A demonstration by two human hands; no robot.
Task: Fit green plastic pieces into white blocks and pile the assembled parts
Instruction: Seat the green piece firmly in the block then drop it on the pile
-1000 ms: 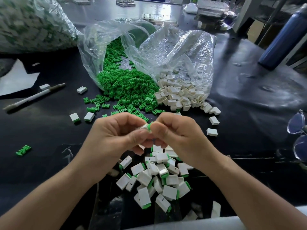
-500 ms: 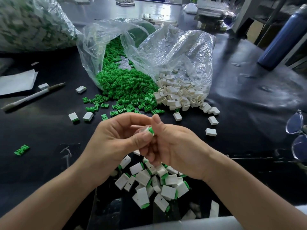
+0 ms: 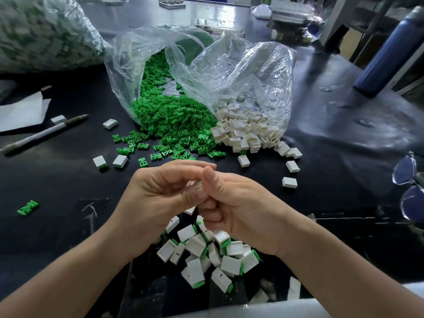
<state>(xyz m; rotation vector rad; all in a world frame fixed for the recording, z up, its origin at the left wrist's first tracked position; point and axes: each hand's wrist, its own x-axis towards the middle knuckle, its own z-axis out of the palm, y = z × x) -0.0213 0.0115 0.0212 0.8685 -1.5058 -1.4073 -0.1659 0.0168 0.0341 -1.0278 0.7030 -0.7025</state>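
Left hand [image 3: 158,203] and right hand [image 3: 241,210] curled around one small, mostly hidden white block [image 3: 193,182], over boxy assembled parts [image 3: 230,265]

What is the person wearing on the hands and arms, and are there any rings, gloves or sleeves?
Nothing is worn. Both the left hand and the right hand are bare, without gloves or rings. The left forearm and the right forearm are bare too: no sleeve, watch or bracelet shows.

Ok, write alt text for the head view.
The left hand and right hand pinch a mostly hidden part above a pile of assembled parts on a dark table. Behind, clear bags spill green pieces and white blocks.
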